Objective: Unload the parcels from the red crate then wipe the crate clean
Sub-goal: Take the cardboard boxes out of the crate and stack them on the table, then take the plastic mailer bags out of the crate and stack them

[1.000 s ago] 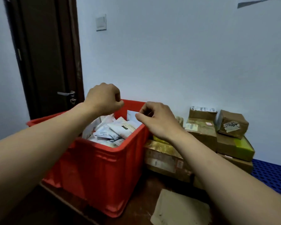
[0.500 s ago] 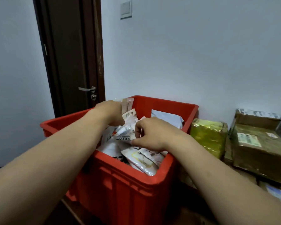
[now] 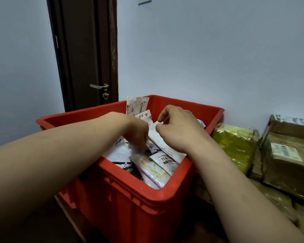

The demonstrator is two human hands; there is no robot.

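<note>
Deep among the parcels (image 3: pixel 156 170), our right hand (image 3: pixel 178 131) pinches the top edge of a long white mailer (image 3: pixel 162 144) between thumb and forefinger, probably to peel it free of the heap. Our left hand (image 3: pixel 139 135) curls down around a crinkled white pouch (image 3: pixel 133 149) beside it. Both parcels lie inside the red crate (image 3: pixel 147 207), which is packed full. Just right of it sit a yellow-green package (image 3: pixel 235 146) and brown boxes (image 3: pixel 288 163), a likely unloading spot.
</note>
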